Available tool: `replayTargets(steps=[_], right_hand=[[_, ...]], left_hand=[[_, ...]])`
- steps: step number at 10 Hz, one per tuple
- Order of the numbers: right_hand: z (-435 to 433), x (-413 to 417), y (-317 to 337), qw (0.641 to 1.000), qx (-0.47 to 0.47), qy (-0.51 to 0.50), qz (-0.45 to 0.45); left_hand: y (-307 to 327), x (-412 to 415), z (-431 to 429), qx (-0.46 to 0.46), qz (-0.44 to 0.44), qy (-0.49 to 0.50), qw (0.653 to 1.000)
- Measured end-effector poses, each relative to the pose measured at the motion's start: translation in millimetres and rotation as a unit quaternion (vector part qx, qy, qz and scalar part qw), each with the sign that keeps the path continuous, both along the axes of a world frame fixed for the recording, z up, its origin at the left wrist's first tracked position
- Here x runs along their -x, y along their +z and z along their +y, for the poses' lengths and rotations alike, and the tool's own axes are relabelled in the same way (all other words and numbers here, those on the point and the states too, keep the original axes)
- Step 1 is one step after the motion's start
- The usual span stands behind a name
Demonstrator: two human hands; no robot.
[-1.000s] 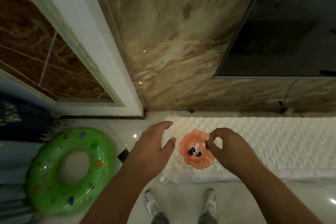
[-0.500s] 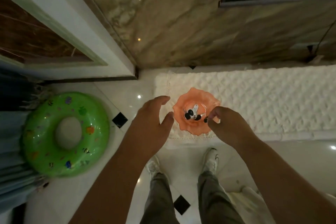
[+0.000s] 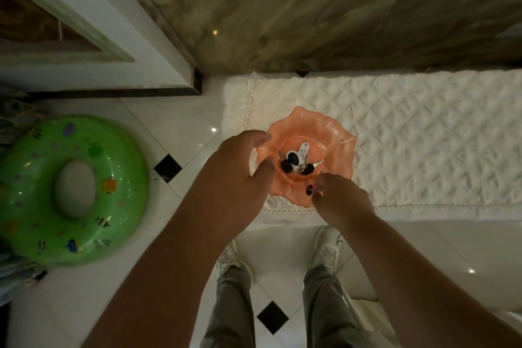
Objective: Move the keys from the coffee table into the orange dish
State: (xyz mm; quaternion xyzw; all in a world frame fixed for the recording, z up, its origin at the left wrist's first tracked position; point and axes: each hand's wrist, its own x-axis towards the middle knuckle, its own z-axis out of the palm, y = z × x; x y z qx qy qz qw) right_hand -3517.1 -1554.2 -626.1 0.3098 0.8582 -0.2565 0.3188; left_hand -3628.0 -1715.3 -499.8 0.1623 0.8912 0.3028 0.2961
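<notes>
The orange wavy-rimmed dish (image 3: 339,133) stands on a white quilted cloth. A bunch of keys (image 3: 296,161) with black and white heads lies in its centre bowl. My left hand (image 3: 234,178) hovers with fingers apart at the dish's left rim, thumb and forefinger spread, holding nothing. My right hand (image 3: 341,200) is over the dish's near rim, its fingertips pinched on a small dark-headed key (image 3: 309,191). Most of that key is hidden by the fingers.
The quilted cloth (image 3: 423,135) covers a low surface along a marble wall (image 3: 310,8). A green inflatable swim ring (image 3: 73,192) lies on the tiled floor at left. A white door frame (image 3: 99,22) is at upper left. My shoes (image 3: 327,251) stand below the dish.
The view has tilted downward. My right hand has drawn back from the dish's far right side to its near rim, still pinching the dark key. My left hand has closed in on the left rim.
</notes>
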Motion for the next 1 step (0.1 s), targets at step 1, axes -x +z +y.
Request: replayTargets(steps=[1], right_hand=[[3.8,-1.7,1.5,0.999,0.016,-0.030,0.007]], left_hand=[[7.7,1.4,5.3,-0.008,0.015,0.004,1.000]])
